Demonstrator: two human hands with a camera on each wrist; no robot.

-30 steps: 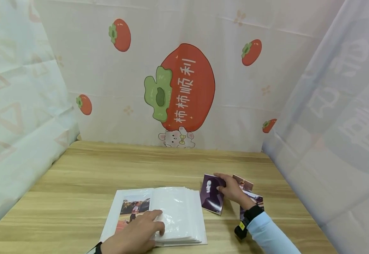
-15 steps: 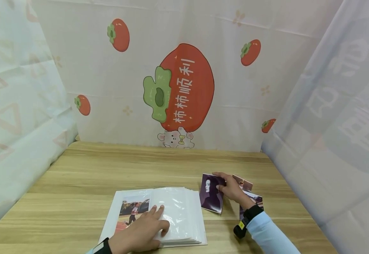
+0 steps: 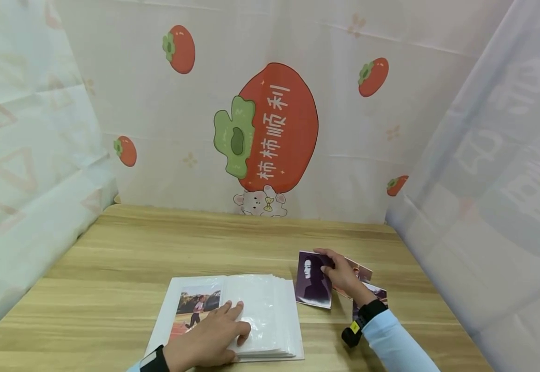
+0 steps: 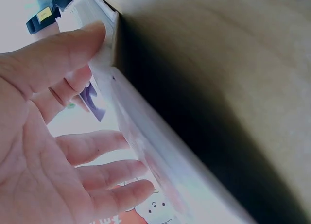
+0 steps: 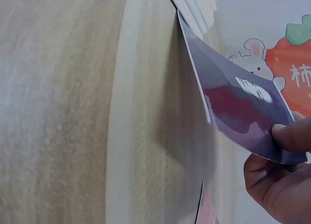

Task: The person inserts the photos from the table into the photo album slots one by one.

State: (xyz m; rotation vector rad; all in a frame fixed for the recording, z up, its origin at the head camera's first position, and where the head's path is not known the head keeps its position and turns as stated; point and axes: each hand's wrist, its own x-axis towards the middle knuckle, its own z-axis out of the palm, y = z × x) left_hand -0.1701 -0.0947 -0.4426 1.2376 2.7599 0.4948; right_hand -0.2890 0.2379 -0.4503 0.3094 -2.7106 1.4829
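Note:
In the head view an open photo album lies on the wooden table, its left page holding a photo of a runner. Over the lower middle of its pages rests my left hand, fingers spread and loosely bent; the left wrist view shows nothing in its palm. To the album's right, my right hand pinches a dark purple portrait photo at its right edge. In the right wrist view the photo is tilted and bowed, thumb on its face and fingers behind, with its shadow on the wood.
More photos lie at the right, partly under the right arm: a brownish one and one with a white border. The wooden table meets printed cloth walls at the back and both sides.
My right hand has raised and tilted the portrait photo slightly, uncovering more of the brownish photo behind it. My left hand has shifted a little right across the album and its fingers have spread.

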